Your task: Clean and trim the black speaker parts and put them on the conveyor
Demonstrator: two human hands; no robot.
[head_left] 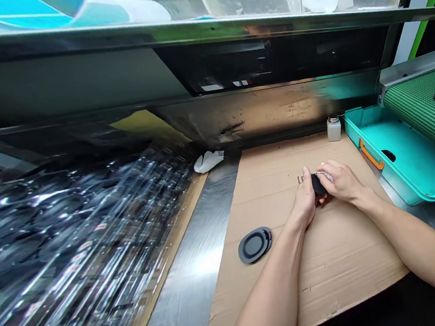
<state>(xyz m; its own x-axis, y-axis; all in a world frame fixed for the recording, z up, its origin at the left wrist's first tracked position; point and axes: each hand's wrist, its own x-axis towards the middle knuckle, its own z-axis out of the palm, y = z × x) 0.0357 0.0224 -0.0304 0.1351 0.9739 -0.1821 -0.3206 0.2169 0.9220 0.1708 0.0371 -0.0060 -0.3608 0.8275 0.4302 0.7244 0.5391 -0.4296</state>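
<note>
Over the brown cardboard sheet (265,179), my left hand (305,194) grips a small black disc (317,184), seen nearly edge-on. My right hand (338,179) is closed around a white cloth or tissue (325,174) that touches the disc's upper right side. The fingers partly hide both items. Left of my left forearm, a few dark grey round discs (253,245) lie overlapped on the cardboard.
Clear plastic trays of black round parts (74,238) fill the left. A crumpled white cloth (208,161) lies by the back ledge. A small bottle (333,128) stands beside a teal bin (413,164) holding a black piece. The green conveyor (423,102) carries a black disc.
</note>
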